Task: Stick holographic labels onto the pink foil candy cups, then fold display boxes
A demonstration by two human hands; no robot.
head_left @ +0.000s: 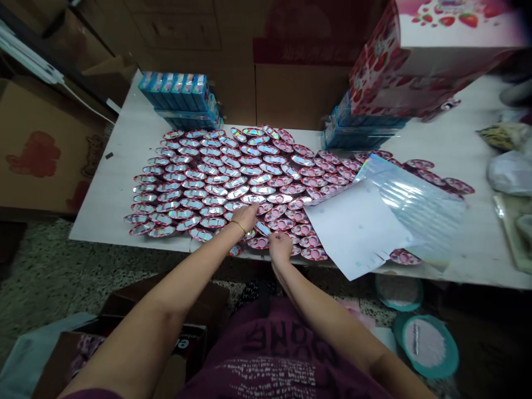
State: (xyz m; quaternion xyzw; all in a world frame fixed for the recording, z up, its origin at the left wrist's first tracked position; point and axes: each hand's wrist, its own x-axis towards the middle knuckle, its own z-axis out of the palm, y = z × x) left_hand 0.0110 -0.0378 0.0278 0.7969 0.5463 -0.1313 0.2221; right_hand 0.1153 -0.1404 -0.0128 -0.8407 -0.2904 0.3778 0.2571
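Observation:
Many small oval packs [213, 210] with red rims stand in tight rows on the white table [103, 205]. Those at the left and centre have shiny silver tops; several toward the right show pink tops. My left hand [245, 218], with a bracelet at the wrist, is closed at the near middle of the rows. Close to its right, my right hand [281, 246] is closed too. A shiny strip [262, 228] lies between them, its near end at my right fingers. White sheets [359, 227] and a glossy silver sheet [419, 205] cover packs at the right.
Stacked blue boxes [183, 100] stand at the back left, with more blue boxes [361, 130] under a strawberry-print carton [415, 61] at the back right. Cardboard boxes [41, 149] are at the left. Round teal-rimmed tubs [428, 343] sit below the table's right side.

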